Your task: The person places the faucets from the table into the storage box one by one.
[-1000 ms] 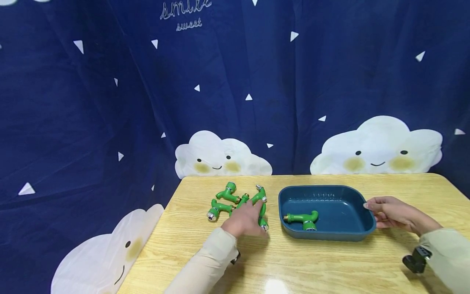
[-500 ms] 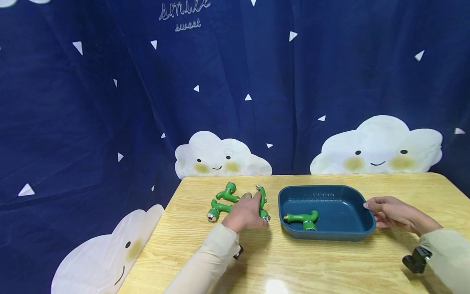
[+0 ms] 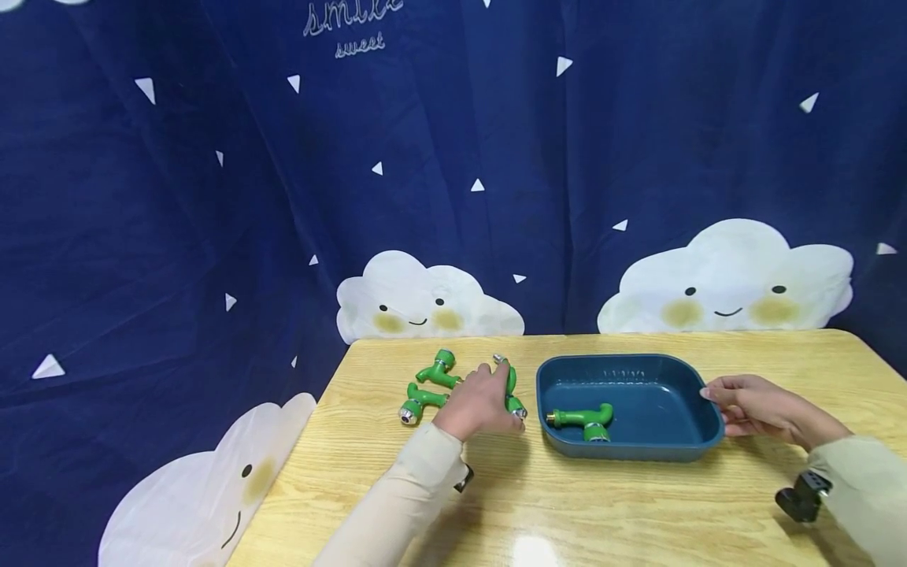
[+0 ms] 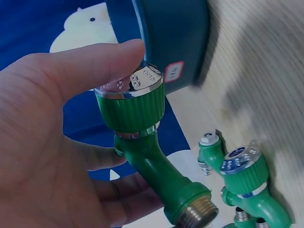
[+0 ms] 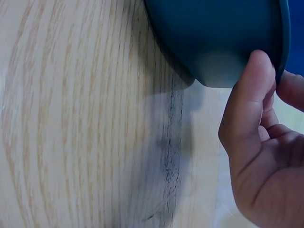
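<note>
Hiding: left thumb (image 4: 102,64), over part of chrome cap (image 4: 148,78)
Left hand (image 3: 480,403): fingers gripping a green tap (image 4: 149,152) left of the blue tray (image 3: 631,451)
Tap: ribbed collar (image 4: 133,111), brass-coloured thread (image 4: 197,213)
Right hand (image 3: 761,408): fingers pinching tray's right rim (image 5: 285,33)

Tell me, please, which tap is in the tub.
The tap in the near left corner of the tub; the other visible taps are on the table or in the left hand.
</note>
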`<action>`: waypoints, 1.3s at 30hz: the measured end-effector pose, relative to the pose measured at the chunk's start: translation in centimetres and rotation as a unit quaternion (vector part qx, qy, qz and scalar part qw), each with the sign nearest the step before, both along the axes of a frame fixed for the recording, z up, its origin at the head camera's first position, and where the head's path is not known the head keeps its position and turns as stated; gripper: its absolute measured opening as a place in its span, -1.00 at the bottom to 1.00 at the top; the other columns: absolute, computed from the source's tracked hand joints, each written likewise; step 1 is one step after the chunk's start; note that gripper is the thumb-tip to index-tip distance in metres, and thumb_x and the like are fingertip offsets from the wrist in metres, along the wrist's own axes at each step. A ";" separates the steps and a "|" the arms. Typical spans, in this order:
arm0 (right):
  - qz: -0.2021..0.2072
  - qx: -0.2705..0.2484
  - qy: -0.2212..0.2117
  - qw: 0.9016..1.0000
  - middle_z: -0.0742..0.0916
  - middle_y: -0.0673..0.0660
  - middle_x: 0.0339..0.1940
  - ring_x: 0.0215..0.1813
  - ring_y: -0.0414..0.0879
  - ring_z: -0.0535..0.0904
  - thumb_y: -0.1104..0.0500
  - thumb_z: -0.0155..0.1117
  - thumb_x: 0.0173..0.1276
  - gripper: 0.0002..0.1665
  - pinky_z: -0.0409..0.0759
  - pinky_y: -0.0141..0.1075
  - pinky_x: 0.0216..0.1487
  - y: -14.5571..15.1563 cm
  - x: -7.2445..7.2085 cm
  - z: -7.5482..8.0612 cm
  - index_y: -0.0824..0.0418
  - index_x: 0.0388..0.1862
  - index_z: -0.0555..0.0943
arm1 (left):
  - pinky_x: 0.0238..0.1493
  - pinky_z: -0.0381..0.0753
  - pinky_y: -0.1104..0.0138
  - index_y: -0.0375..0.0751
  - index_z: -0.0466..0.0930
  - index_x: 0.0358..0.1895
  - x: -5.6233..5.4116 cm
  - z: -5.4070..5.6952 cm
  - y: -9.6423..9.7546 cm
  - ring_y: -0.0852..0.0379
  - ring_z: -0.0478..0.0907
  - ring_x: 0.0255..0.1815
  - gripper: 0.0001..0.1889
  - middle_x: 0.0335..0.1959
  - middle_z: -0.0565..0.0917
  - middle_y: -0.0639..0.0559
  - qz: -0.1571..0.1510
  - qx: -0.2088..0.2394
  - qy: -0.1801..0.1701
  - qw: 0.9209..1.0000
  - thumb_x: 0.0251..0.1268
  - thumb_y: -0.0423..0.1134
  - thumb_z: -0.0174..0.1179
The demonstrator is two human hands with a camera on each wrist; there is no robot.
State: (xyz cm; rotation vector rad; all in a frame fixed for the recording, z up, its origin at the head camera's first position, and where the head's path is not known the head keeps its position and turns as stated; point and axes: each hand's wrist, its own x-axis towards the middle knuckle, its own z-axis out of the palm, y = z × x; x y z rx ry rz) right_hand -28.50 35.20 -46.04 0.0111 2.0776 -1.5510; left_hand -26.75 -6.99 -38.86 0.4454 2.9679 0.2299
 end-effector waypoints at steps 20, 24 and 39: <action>-0.006 0.016 0.008 1.000 0.69 0.01 -0.42 -0.36 -0.20 0.72 0.09 -0.07 0.62 -0.65 0.75 -0.27 -0.24 -0.1 0.2 0.0 0.36 0.06 0.46 | -0.08 0.63 0.08 -0.09 0.24 0.43 -1.5 2.4 1.7 -0.09 0.55 0.12 -0.06 0.17 0.50 -0.14 -0.005 -0.047 0.006 0.999 -0.03 0.14 0.47; -0.012 0.013 0.002 1.000 0.69 0.01 -0.42 -0.37 -0.20 0.72 0.09 -0.07 0.62 -0.67 0.75 -0.27 -0.24 -0.1 0.1 0.0 0.34 0.04 0.47 | -0.06 0.64 0.08 -0.08 0.23 0.44 -1.6 3.0 2.3 -0.09 0.54 0.16 -0.05 0.22 0.48 -0.13 -0.006 -0.056 -0.003 0.998 -0.01 0.16 0.47; -0.015 0.019 0.003 1.000 0.70 0.01 -0.43 -0.37 -0.20 0.72 0.11 -0.09 0.62 -0.67 0.75 -0.27 -0.25 -0.2 0.1 0.0 0.36 0.05 0.46 | 0.05 0.60 0.16 0.03 0.12 0.52 -2.0 3.1 4.8 -0.01 0.50 0.26 0.02 0.34 0.42 -0.05 0.000 -0.087 -0.003 0.996 0.00 0.23 0.43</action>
